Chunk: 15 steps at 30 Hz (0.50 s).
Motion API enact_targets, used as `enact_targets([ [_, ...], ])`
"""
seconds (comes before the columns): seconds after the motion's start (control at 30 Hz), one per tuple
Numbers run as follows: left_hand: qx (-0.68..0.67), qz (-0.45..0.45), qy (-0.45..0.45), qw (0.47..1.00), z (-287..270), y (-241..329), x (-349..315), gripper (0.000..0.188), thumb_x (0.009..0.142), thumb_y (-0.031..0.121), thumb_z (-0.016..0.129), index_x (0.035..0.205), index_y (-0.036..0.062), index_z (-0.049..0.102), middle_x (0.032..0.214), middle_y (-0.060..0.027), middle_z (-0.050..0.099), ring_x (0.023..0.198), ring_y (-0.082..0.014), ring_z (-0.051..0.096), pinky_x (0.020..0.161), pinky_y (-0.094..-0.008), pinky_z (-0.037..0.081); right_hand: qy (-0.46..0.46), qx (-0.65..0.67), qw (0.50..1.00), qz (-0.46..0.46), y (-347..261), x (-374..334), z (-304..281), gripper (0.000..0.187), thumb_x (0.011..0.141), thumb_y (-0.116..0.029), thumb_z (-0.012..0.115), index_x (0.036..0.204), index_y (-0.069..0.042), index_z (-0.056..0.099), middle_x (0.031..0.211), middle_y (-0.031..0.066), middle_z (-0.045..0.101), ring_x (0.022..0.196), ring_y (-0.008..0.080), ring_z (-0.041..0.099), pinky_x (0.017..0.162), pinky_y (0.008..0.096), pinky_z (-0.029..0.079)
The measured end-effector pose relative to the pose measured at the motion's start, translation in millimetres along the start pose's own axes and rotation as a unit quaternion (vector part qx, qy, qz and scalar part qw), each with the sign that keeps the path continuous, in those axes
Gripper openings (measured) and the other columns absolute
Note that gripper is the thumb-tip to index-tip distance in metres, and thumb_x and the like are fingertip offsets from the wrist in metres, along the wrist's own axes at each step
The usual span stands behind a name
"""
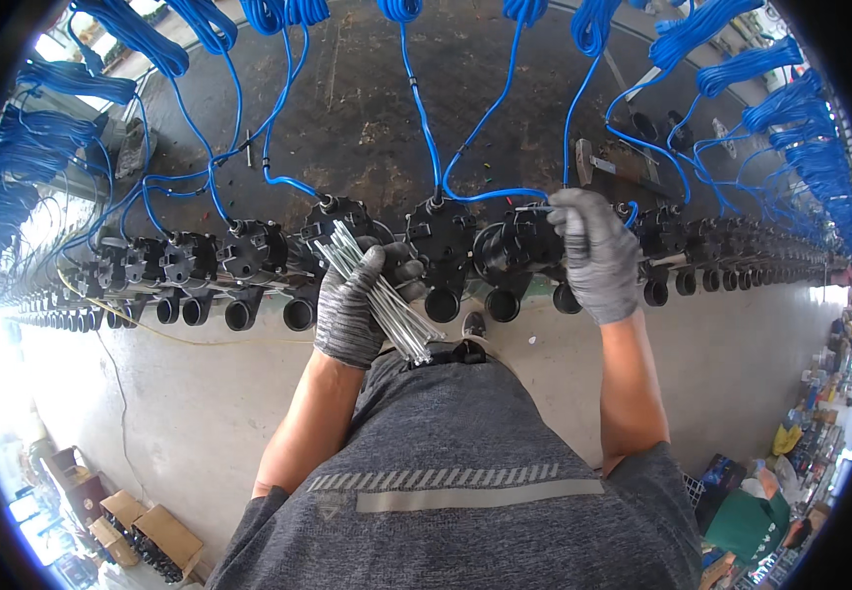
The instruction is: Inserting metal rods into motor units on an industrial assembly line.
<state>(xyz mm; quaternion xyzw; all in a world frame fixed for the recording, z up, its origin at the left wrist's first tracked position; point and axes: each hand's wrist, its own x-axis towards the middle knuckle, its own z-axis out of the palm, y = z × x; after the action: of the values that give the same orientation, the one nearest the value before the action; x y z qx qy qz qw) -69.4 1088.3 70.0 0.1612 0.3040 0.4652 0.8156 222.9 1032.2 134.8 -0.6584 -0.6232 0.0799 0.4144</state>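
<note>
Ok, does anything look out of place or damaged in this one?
Nothing looks clearly damaged or spilled. The one mild oddity is what seems to be a hammer, right of the middle on the scuffed tabletop: it lies loose near the blue cables, while the black housings stand lined up.

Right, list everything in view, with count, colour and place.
metal rods: uncounted bundle, silver, left hand
single rod: one, silver, right fingertips
housings: many, black, row along bench edge
cable coils: many, blue, beyond the housings
bench: one, dark, ahead
hammer-like tool: one, brownish-grey, bench, right
floor: one, grey, below bench
cardboard boxes: several, brown, lower left
co-worker: one, green top, lower right
left hand: one, grey glove, centre-left
right hand: one, grey glove, centre-right
</note>
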Motion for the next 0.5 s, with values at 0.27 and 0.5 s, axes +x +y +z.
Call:
enact_targets([
  [0.27,-0.007,0.016,0.007,1.0,-8.3,4.2,-1.9,0.026,0.095,0.018,0.078,0.116,0.0112,0.063,0.11,-0.0133,0.069,0.096,-0.0291,0.071,0.074,-0.0401,0.066,-0.144,-0.017,0.986,-0.079,24.8,20.9,14.4,0.018,0.104,-0.009,0.056,0.119,-0.007,0.065,0.106,0.0164,0.072,0.096,0.0341,0.073,0.085,0.0423,0.059],
  [0.5,-0.034,0.025,0.004,0.999,-18.3,5.2,-1.1,0.029,0.099,0.014,0.072,0.121,0.0086,0.055,0.111,-0.0213,0.07,0.095,-0.034,0.074,0.074,-0.045,0.068,-0.275,-0.041,0.959,-0.058,22.3,54.5,7.4,0.025,0.102,-0.005,0.056,0.125,-0.007,0.065,0.111,0.0164,0.074,0.101,0.035,0.072,0.088,0.0425,0.058],
])
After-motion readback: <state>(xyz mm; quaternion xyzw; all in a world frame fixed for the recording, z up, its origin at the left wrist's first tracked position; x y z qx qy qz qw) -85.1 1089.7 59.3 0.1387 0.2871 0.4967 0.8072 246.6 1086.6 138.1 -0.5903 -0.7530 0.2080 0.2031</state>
